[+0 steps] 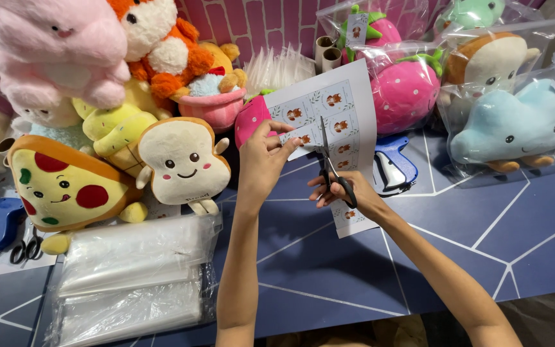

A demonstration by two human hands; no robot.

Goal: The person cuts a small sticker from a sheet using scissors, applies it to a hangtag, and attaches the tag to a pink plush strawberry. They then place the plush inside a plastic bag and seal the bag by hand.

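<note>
My left hand (261,160) pinches the left edge of a white sheet of printed labels (348,103), held up over the blue table. My right hand (345,193) grips black-handled scissors (327,160); their blades point up and sit in the sheet, between two columns of labels. The lower part of the sheet hangs down behind my right hand.
Plush toys crowd the left: a pizza slice (65,186), a toast (181,160), a pink one (52,51). Bagged plush strawberries (406,90) and a blue cloud (515,125) sit right. Clear bags (130,276) lie front left. A blue tagging gun (393,160) lies behind the sheet.
</note>
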